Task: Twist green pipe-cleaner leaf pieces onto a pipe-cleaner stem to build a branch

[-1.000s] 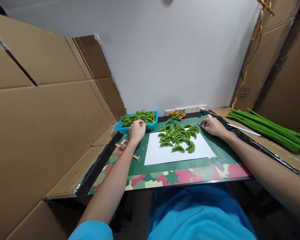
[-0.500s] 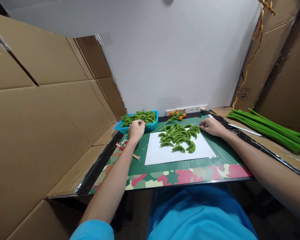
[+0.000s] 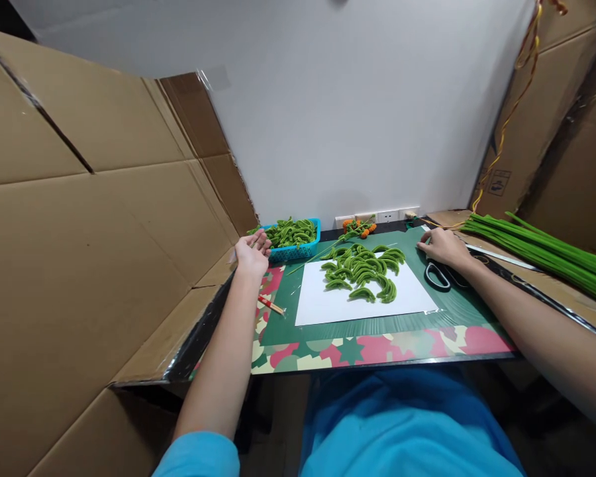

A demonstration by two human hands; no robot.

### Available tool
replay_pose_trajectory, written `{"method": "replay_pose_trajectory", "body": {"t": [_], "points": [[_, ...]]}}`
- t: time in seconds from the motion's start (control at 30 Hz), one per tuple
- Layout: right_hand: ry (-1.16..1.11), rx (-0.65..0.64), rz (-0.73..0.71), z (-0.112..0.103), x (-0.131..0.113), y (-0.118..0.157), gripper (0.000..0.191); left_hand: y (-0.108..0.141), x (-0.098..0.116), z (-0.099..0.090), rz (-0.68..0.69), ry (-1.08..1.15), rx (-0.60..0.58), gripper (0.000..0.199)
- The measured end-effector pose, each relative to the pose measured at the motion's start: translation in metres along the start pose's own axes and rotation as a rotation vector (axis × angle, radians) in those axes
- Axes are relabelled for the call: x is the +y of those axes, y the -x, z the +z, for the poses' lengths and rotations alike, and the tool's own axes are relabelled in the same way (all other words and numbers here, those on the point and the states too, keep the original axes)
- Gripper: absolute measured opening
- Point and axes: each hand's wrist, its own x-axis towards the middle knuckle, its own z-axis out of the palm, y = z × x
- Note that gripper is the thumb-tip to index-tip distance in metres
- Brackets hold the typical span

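My left hand (image 3: 253,253) is turned palm up, its fingers loosely apart, in front of the left end of a blue basket (image 3: 298,250) heaped with curved green fuzzy pieces. On the right of the mat, my right hand (image 3: 444,247) has its fingers curled down over a pair of scissors (image 3: 438,277). Their dark handles with pale inner rims point towards me; the blades are hidden under the hand. Between my hands, a pile of bent green chenille pieces (image 3: 365,266) lies on a white sheet (image 3: 312,305).
Behind the pile lies a stem with orange flowers (image 3: 360,228). Long green chenille stems (image 3: 546,255) are bundled at the far right. A red-banded stick (image 3: 271,305) lies left of the sheet. Cardboard walls (image 3: 144,238) and wall sockets (image 3: 388,216) border the table.
My left hand has moved left and turned its palm up, with its fingers opening. My right hand has shifted right, and the scissors now show beneath it. The view has shifted slightly.
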Motion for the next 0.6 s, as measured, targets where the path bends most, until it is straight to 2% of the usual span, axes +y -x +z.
{"method": "replay_pose_trajectory", "body": {"t": [0.17,0.3,0.37,0.47,0.53,0.6], "points": [[-0.070,0.035,0.010,0.003,0.005,-0.002,0.029,-0.005,0.002,-0.012,-0.105,0.227,0.048,0.030],[-0.201,0.098,0.049,0.004,0.008,-0.008,0.023,-0.012,0.001,-0.019,-0.066,0.155,0.049,0.042],[-0.438,0.163,0.112,0.003,0.009,-0.014,0.027,-0.014,0.002,-0.023,-0.020,0.171,0.042,0.049],[-1.003,0.236,0.229,-0.002,0.017,-0.024,0.045,-0.015,0.004,-0.030,0.063,0.251,0.053,0.062],[-1.326,0.286,0.257,-0.007,0.026,-0.029,0.056,-0.016,0.004,-0.035,0.108,0.212,0.042,0.065],[-1.502,0.336,0.249,-0.010,0.037,-0.032,0.063,-0.017,0.005,-0.040,0.150,0.149,0.017,0.061]]}}
